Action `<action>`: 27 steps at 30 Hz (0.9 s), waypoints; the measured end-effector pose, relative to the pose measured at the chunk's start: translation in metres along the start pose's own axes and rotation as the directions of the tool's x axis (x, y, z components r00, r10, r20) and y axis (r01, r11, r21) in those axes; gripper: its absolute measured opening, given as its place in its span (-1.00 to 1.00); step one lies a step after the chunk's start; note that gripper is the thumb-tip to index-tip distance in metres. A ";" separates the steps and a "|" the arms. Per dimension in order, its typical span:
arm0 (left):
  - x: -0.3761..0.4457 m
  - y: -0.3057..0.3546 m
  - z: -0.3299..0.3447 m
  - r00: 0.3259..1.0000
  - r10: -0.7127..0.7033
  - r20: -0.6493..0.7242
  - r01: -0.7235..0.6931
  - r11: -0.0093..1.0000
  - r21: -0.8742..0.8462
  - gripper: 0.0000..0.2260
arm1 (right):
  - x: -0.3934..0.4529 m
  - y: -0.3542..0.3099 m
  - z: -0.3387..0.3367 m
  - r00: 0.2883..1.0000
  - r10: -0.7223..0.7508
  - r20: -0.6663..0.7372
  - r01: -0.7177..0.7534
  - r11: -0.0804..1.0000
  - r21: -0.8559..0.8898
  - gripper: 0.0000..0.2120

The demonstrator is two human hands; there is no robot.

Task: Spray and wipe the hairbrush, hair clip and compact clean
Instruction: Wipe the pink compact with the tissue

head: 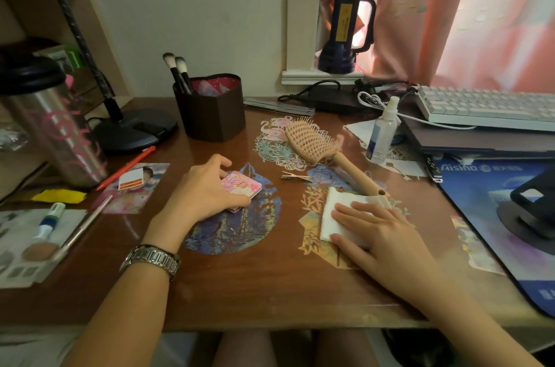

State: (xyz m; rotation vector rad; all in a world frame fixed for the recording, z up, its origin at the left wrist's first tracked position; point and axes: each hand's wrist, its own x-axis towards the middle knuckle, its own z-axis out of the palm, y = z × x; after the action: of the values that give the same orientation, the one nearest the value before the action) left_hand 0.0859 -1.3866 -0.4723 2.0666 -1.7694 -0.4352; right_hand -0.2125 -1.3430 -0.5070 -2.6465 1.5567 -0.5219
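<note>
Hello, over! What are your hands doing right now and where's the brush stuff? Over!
Left hand grips compact. Right hand flat on white wipe. Hairbrush, hair clip on desk, spray bottle standing behind. Nothing blocking.

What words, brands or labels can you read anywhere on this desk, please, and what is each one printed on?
"Aisino", followed by a round logo and characters too blurred to read: blue mouse mat.
Yellow label on the dark torch: print too small to read.
Label on the spray bottle: unreadable.
Pink marks on the steel tumbler: not legible.
</note>
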 end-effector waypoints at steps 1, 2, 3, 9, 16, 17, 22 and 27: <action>-0.002 0.002 0.000 1.000 0.027 0.004 -0.027 0.999 -0.027 -0.24 | 0.000 0.000 0.000 1.000 -0.001 -0.001 0.001 1.000 0.002 -0.49; -0.004 0.005 0.001 0.998 0.059 0.010 -0.058 0.997 -0.057 -0.26 | 0.000 0.000 0.000 1.000 -0.003 -0.003 0.003 1.000 0.002 -0.49; -0.007 0.008 0.001 0.995 0.097 0.018 -0.095 0.992 -0.088 -0.28 | 0.000 0.000 0.000 1.000 -0.004 -0.006 0.004 1.000 0.001 -0.50; -0.024 0.031 0.009 0.922 0.360 0.144 -0.326 0.920 -0.216 -0.37 | 0.000 0.002 0.000 1.000 -0.004 -0.001 0.004 1.000 0.009 -0.47; -0.034 0.040 0.021 0.814 0.478 0.331 -0.430 0.878 -0.212 -0.40 | 0.000 0.001 0.000 1.000 0.005 -0.030 -0.005 1.000 -0.001 -0.52; -0.034 0.039 0.022 0.808 0.482 0.339 -0.433 0.876 -0.213 -0.40 | 0.000 0.001 0.000 0.999 0.004 -0.043 -0.004 1.000 0.001 -0.55; -0.034 0.037 0.024 0.793 0.493 0.357 -0.430 0.869 -0.244 -0.31 | 0.001 0.003 0.003 0.998 -0.001 -0.064 0.003 0.999 0.039 -0.59; -0.032 0.027 0.017 0.819 0.473 0.326 -0.397 0.876 -0.273 -0.24 | 0.004 0.001 -0.003 0.989 0.092 -0.115 -0.048 0.939 0.340 -0.72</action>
State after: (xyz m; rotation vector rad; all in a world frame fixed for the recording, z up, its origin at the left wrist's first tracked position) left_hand 0.0494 -1.3601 -0.4745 1.4377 -2.2474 -0.8762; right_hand -0.2127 -1.3467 -0.5030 -2.3326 1.4324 -0.8837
